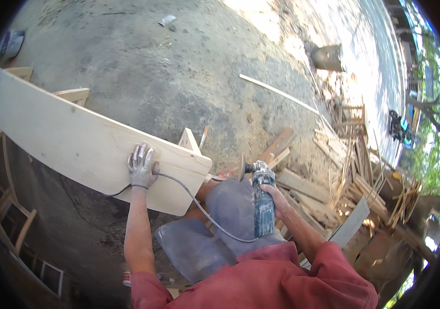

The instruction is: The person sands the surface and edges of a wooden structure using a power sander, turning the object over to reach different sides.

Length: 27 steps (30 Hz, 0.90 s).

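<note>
Nearest, at the lower centre of the frame, the right hand point(279, 201) is wrapped around the body of a blue-grey angle grinder point(264, 208), its disc point(242, 167) up and clear of the wood. The tool looks dense and rigid, heaviest towards its metal head; the long body is the safe grip, well away from the disc. Its flexible cord point(202, 208) loops left past the left wrist; whether that hand pinches it, I cannot tell.

The left hand point(142, 165), pale with dust, lies palm down with fingers a little spread on a curved wooden panel point(86, 139), which runs from the centre to the upper left. The panel seems stiff and fairly light for its length, perhaps slippery where dusty; both long edges offer a hold, while its corners could chip.

Farther off, scrap wood point(302, 188) lies piled right of centre, with a pale strip point(276, 92) above it on the ground.
</note>
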Each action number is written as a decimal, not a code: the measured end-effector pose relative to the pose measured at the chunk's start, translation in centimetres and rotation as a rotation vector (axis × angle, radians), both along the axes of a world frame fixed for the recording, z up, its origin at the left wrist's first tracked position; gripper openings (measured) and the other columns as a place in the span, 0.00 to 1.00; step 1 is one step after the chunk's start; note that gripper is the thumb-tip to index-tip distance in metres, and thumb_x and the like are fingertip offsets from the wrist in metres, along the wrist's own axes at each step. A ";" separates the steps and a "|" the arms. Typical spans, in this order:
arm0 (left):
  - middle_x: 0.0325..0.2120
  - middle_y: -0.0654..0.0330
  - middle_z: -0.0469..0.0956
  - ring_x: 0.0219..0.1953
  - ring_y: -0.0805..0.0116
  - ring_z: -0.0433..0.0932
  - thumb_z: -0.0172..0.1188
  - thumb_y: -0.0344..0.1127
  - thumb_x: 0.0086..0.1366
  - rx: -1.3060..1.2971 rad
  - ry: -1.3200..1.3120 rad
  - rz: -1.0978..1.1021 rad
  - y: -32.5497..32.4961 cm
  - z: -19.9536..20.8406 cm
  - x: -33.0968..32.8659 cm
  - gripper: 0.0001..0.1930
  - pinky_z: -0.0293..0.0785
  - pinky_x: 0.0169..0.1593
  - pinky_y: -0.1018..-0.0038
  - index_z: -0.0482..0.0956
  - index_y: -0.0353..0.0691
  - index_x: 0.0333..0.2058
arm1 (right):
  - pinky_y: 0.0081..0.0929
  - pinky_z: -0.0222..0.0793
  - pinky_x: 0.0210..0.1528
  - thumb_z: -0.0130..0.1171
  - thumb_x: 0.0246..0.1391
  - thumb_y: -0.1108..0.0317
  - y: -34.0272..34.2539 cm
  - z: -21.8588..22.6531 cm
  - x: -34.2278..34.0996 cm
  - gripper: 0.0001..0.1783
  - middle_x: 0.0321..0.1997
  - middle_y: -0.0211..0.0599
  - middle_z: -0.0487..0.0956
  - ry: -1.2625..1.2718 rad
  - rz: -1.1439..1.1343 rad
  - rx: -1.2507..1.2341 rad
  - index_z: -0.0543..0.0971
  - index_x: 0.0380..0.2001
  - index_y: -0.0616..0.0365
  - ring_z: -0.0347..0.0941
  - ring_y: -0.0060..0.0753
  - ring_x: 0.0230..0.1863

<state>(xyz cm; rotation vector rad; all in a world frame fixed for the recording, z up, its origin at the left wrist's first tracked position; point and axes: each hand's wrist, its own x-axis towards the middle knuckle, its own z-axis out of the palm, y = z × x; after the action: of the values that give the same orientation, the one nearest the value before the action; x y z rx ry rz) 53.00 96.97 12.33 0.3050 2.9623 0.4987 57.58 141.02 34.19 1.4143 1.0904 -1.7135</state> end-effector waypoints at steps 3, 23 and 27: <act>0.73 0.54 0.57 0.76 0.51 0.52 0.59 0.51 0.64 -0.034 -0.003 0.427 0.2 0.4 0.0 0.34 0.46 0.75 0.45 0.66 0.45 0.66 | 0.36 0.83 0.39 0.61 0.61 0.56 -0.6 -0.6 -4.0 0.22 0.37 0.43 0.82 0.036 0.073 -0.042 0.73 0.51 0.59 0.83 0.39 0.34; 0.70 0.56 0.62 0.74 0.52 0.55 0.60 0.52 0.61 0.010 -0.018 0.834 0.9 -0.1 1.3 0.32 0.47 0.74 0.43 0.71 0.47 0.62 | 0.43 0.83 0.43 0.61 0.60 0.45 -10.1 0.3 -30.4 0.35 0.47 0.46 0.80 0.286 0.554 -0.365 0.70 0.58 0.64 0.82 0.45 0.43; 0.70 0.57 0.60 0.75 0.51 0.52 0.62 0.53 0.59 -0.010 -0.040 0.807 -0.3 -0.3 -1.8 0.33 0.45 0.74 0.42 0.70 0.48 0.62 | 0.42 0.83 0.43 0.61 0.61 0.45 -14.8 -3.4 -39.5 0.36 0.47 0.48 0.80 0.326 0.496 -0.460 0.69 0.59 0.63 0.82 0.44 0.42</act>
<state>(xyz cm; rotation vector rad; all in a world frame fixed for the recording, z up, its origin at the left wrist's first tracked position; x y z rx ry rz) 51.21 96.71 12.03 -0.9212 2.9317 0.5390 18.09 126.23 30.83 0.5376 1.0153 -1.7010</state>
